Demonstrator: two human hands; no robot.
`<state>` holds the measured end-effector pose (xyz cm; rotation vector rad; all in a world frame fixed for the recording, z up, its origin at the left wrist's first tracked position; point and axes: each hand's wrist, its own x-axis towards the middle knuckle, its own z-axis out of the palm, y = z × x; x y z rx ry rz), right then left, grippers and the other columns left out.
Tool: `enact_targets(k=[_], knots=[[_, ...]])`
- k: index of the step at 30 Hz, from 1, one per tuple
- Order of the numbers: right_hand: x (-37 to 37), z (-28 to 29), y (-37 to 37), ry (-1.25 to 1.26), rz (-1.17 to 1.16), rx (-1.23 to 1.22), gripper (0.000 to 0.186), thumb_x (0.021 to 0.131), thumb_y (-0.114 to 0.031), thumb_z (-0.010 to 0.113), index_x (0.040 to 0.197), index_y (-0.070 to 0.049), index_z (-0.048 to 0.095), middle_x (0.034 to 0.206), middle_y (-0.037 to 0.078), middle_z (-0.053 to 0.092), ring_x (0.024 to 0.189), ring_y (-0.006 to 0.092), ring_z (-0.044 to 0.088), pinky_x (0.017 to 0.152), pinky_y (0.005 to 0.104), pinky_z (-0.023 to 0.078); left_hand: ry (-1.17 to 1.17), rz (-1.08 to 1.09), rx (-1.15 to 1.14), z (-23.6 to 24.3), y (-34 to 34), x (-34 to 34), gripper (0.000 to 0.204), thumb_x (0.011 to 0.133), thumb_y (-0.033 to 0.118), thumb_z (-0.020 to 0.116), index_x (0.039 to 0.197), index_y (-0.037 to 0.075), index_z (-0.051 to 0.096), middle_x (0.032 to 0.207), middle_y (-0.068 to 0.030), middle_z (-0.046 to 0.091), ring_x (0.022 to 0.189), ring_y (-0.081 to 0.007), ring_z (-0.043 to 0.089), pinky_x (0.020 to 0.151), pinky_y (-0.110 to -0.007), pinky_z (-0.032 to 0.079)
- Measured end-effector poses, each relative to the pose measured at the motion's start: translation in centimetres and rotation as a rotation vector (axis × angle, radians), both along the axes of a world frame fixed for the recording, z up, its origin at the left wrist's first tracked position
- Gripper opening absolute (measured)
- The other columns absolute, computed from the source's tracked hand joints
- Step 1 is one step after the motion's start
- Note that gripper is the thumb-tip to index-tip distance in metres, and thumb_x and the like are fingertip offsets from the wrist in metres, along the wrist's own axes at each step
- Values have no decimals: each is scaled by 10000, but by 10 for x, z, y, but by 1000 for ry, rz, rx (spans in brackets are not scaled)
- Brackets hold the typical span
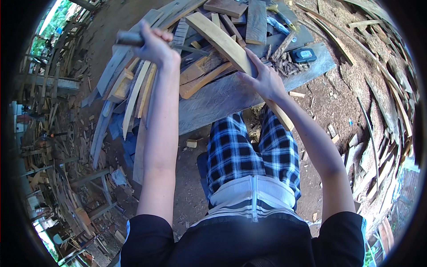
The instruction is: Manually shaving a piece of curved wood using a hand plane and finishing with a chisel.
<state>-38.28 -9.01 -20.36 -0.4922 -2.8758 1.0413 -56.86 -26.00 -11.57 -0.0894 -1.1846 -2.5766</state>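
Note:
My left hand (155,46) is raised over the left part of the workbench, its fingers closed round a tool with a thick, dark, round handle (129,38). A thin grey strip like a blade shows on the other side of the fist; whether it belongs to the tool, I cannot tell. My right hand (263,78) grips a long, slightly curved pale wooden bar (222,42) at about its middle, thumb on the near face. The bar slants from the far side of the bench down to beside my right knee. Below it lie brownish wood pieces (207,81).
The low plank bench (213,104) carries stacked slats (137,95), boards (256,22) and wood chips (289,66). A dark teal box-shaped device (303,55) sits at its right. Shavings and long offcuts (391,102) cover the ground to the right; timber heaps (58,178) stand left.

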Motion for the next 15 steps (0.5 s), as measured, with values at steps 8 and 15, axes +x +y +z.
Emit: enact_targets(k=[8,15], knots=[[0,-2,0,33,-25,-57,849,850,-597,584,1548,-227,272,1126,274,668,1042,409,664,933,489,507,356,-159,-345,-3,45,15,286,940,142,673,792,62,442,551,-14,467,418,-104,455,401,-270,378],[3,-5,2,32,-26,-72,852,850,-599,580,1548,-220,273,1110,276,672,1039,412,662,933,490,504,398,-157,-378,-9,60,9,250,933,120,675,842,52,453,580,-24,502,433,-95,474,404,-250,394]])
